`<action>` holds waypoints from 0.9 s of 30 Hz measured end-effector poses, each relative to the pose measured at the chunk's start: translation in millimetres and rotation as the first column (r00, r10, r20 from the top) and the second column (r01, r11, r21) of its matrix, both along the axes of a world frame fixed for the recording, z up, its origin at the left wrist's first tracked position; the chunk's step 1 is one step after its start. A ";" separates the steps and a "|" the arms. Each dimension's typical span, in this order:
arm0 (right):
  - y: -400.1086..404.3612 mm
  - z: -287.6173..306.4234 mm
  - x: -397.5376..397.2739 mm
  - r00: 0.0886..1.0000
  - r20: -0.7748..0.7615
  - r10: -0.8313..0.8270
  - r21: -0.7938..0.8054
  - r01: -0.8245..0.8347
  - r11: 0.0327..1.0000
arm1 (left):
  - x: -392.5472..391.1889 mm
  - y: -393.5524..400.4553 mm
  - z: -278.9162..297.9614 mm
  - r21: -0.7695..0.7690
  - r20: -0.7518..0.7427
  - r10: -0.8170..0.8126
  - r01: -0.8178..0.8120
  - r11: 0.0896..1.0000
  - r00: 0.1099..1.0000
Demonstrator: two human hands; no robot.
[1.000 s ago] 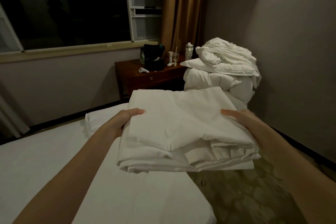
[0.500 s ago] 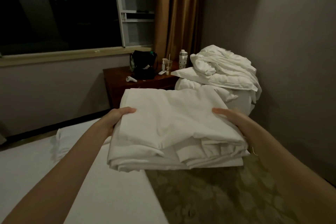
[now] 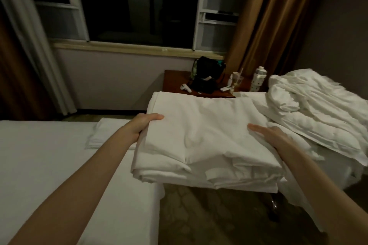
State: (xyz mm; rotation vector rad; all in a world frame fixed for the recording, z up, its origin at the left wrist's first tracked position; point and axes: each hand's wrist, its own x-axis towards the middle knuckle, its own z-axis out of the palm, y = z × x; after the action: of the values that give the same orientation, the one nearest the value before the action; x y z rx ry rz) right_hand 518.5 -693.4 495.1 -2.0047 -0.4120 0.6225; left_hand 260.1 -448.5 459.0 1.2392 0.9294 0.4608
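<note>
two hands: both grip the sheets (image 3: 209, 137)
left hand (image 3: 146, 125): thumb on top, clasping left edge
right hand (image 3: 272, 135): thumb on top, clasping right edge
sheets: folded, held above floor (image 3: 199, 215), between bed (image 3: 49, 165) and linen pile (image 3: 318, 109)

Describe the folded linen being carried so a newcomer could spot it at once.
Find the white bed on the left; off its right edge, the left hand and right hand hold a linen stack. It is neat and flat-folded, unlike the crumpled bedding heap beside it.

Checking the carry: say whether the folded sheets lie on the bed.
No, left hand and right hand hold the folded sheets above the floor.
</note>
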 end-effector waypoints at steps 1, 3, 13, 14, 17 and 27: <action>10.6 -0.5 7.2 0.999 -0.003 0.040 0.009 -0.040 0.999 | -0.3 4.6 1.0 0.006 -0.006 0.028 -0.028 1.000 1.000; 36.9 -3.1 16.4 0.996 -0.025 0.081 0.006 -0.081 0.997 | -3.5 18.9 1.4 0.018 -0.010 0.084 -0.083 0.996 0.996; 217.2 -45.8 48.1 0.958 -0.112 0.262 0.072 -0.255 0.964 | -12.7 139.9 -5.5 0.034 -0.065 0.229 -0.227 0.973 0.971; 237.4 -46.5 51.1 0.955 -0.119 0.271 0.084 -0.263 0.961 | -11.2 154.8 -4.4 0.033 -0.068 0.240 -0.239 0.971 0.968; 294.0 -50.1 58.5 0.952 -0.147 0.268 0.085 -0.258 0.962 | -7.7 202.7 -2.7 0.024 -0.075 0.279 -0.278 0.960 0.957; 486.3 -78.9 89.0 0.900 -0.174 0.400 0.139 -0.379 0.915 | 16.6 357.1 -21.9 0.031 -0.105 0.397 -0.396 0.918 0.912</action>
State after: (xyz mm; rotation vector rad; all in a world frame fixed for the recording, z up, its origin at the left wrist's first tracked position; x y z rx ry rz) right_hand 607.5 -207.1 416.2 -1.7511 -0.7187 1.0213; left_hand 276.7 -91.4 437.1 1.0907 1.2836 0.7240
